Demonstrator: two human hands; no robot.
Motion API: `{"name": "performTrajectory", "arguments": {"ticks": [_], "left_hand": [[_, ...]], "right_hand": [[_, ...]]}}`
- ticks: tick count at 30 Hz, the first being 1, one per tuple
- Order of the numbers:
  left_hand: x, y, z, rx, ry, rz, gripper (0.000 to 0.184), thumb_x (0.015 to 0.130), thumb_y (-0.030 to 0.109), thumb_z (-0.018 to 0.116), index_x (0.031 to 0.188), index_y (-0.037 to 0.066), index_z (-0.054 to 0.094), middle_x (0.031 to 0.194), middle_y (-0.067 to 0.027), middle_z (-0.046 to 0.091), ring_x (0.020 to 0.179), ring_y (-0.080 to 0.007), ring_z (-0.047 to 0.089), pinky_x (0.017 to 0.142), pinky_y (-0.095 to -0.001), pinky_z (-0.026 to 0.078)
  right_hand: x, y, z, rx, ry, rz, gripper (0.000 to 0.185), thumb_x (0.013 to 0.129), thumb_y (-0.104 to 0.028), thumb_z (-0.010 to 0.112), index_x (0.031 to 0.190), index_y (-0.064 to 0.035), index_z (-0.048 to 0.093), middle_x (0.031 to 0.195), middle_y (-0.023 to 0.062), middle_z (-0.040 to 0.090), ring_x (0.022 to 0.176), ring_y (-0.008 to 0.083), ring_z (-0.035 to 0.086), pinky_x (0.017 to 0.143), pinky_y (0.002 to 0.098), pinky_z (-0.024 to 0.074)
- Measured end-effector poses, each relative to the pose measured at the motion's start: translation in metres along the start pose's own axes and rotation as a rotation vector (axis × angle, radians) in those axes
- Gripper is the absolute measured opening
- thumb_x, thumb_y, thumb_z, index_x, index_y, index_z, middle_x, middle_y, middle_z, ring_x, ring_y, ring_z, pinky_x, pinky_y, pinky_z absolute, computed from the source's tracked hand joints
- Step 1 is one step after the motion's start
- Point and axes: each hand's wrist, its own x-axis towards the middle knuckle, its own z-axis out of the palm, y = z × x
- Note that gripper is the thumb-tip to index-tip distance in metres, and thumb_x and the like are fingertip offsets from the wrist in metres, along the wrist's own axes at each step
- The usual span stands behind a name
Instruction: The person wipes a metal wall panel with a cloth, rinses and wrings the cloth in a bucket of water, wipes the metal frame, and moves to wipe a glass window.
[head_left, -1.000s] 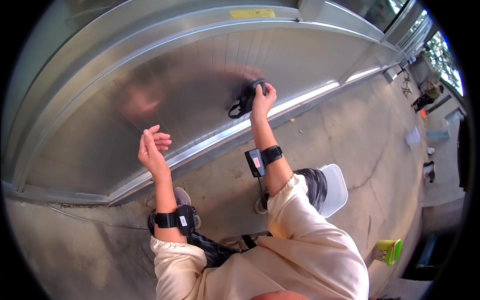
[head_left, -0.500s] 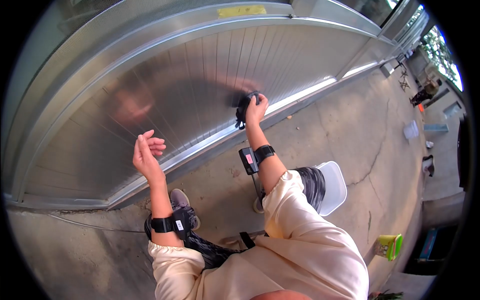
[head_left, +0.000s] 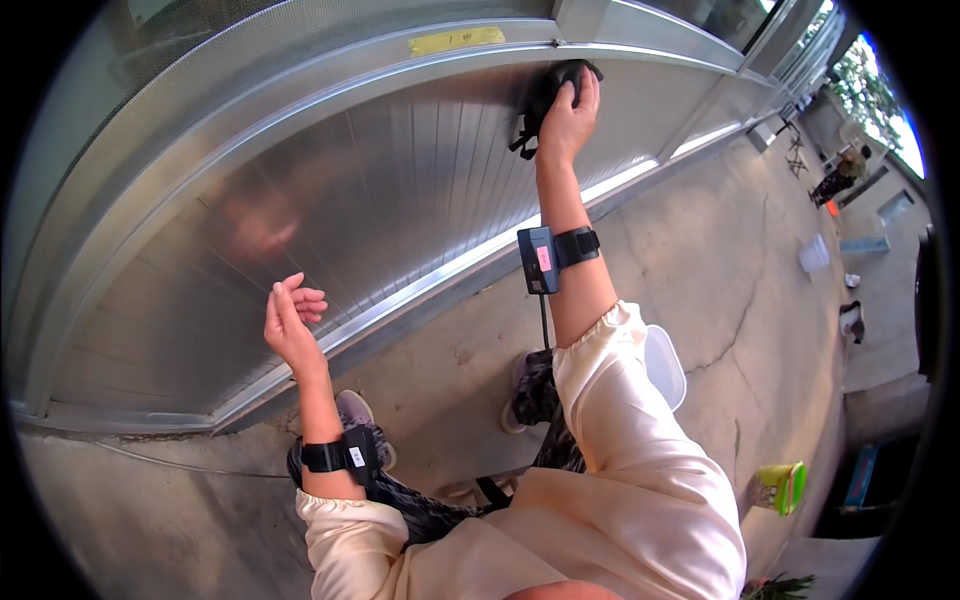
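We see a black bundle [head_left: 541, 98] against a silvery panel [head_left: 400, 180] striped with thin dark lines, and yellow tape [head_left: 457, 41] beyond. Near, we find a plain cream top [head_left: 600, 520] and trousers [head_left: 537, 390] streaked black and grey; right, a yellow-and-bright-green tub [head_left: 780, 488].

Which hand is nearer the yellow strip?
Right. The right hand is below the yellow strip, off to its right; the left hand is much farther down, off to its left.
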Motion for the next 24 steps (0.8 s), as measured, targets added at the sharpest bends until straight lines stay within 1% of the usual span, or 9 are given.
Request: {"name": "performTrajectory", "arguments": {"ticks": [1,3,6,8,12,15,21,23,24], "left_hand": [[0.001,-0.001,-0.001,-0.003,-0.007,0.004,0.038,0.096,0.031,0.039,0.096,0.0,0.061,0.07,-0.0047,0.062,0.057,-0.0083,0.055,0.05,-0.0195,0.039],[0.001,-0.002,0.0,-0.001,-0.014,0.008,0.038,0.097,0.031,0.038,0.095,0.001,0.062,0.069,-0.0045,0.062,0.056,-0.0082,0.055,0.05,-0.0195,0.039],[0.001,-0.001,0.003,-0.016,-0.019,-0.004,0.038,0.097,0.03,0.038,0.095,0.001,0.062,0.069,-0.0044,0.062,0.056,-0.0081,0.055,0.05,-0.0195,0.039],[-0.001,0.0,0.003,-0.006,-0.045,-0.005,0.038,0.096,0.032,0.04,0.097,0.001,0.061,0.07,-0.0044,0.062,0.057,-0.0075,0.054,0.05,-0.0192,0.039],[0.0,0.0,0.003,0.008,-0.023,0.004,0.038,0.096,0.032,0.04,0.097,0.001,0.061,0.07,-0.0044,0.062,0.057,-0.0076,0.054,0.05,-0.0191,0.039],[0.001,0.003,0.002,0.007,0.004,0.024,0.038,0.096,0.031,0.039,0.097,0.0,0.061,0.07,-0.0045,0.062,0.056,-0.0077,0.054,0.05,-0.0192,0.039],[0.001,-0.001,0.0,0.034,-0.019,0.028,0.039,0.096,0.032,0.039,0.098,0.0,0.061,0.07,-0.0047,0.062,0.056,-0.008,0.054,0.05,-0.0191,0.039],[0.0,0.001,0.001,0.02,-0.003,0.022,0.038,0.097,0.031,0.038,0.094,0.0,0.062,0.068,-0.0045,0.062,0.055,-0.0085,0.055,0.051,-0.0201,0.039],[0.0,0.001,0.001,0.026,0.013,0.025,0.038,0.097,0.031,0.038,0.094,0.0,0.062,0.068,-0.0045,0.062,0.055,-0.0085,0.055,0.051,-0.0201,0.039]], "right_hand": [[-0.011,0.015,-0.001,-0.026,0.028,-0.02,0.037,0.085,-0.013,0.05,0.12,-0.0016,0.051,0.129,0.0152,0.046,0.118,0.0306,0.044,0.099,0.0354,0.0348],[-0.031,0.048,-0.006,-0.144,0.005,0.175,0.04,0.085,-0.012,0.048,0.124,-0.0025,0.048,0.134,0.0145,0.042,0.122,0.0306,0.041,0.101,0.0367,0.0336],[-0.027,0.047,-0.013,-0.144,-0.088,0.22,0.042,0.085,-0.012,0.047,0.126,-0.0026,0.047,0.137,0.0137,0.04,0.123,0.0306,0.04,0.101,0.0367,0.0327],[-0.008,0.013,-0.012,-0.163,-0.097,-0.028,0.043,0.085,-0.012,0.045,0.126,-0.0026,0.046,0.138,0.0126,0.038,0.12,0.0323,0.041,0.1,0.037,0.033],[0.015,-0.004,-0.003,-0.244,-0.048,-0.129,0.045,0.084,-0.012,0.043,0.128,-0.0045,0.046,0.137,0.0111,0.039,0.113,0.0349,0.045,0.096,0.0382,0.0353],[-0.003,0.027,-0.01,-0.262,-0.073,-0.16,0.046,0.083,-0.012,0.043,0.129,-0.0052,0.045,0.137,0.0114,0.039,0.115,0.0333,0.044,0.096,0.0388,0.0355],[-0.103,0.143,-0.035,-0.419,-0.148,0.298,0.05,0.082,-0.009,0.041,0.132,-0.0052,0.041,0.137,0.017,0.037,0.123,0.0341,0.038,0.102,0.0369,0.0306],[-0.145,0.201,-0.041,-0.451,-0.256,0.455,0.052,0.082,-0.008,0.04,0.134,-0.0029,0.036,0.135,0.0182,0.039,0.117,0.0313,0.046,0.097,0.035,0.0366],[-0.164,0.216,-0.046,-0.303,-0.319,0.716,0.052,0.082,-0.007,0.041,0.133,-0.0007,0.036,0.128,0.0183,0.044,0.109,0.0299,0.051,0.09,0.0352,0.0414]]}}
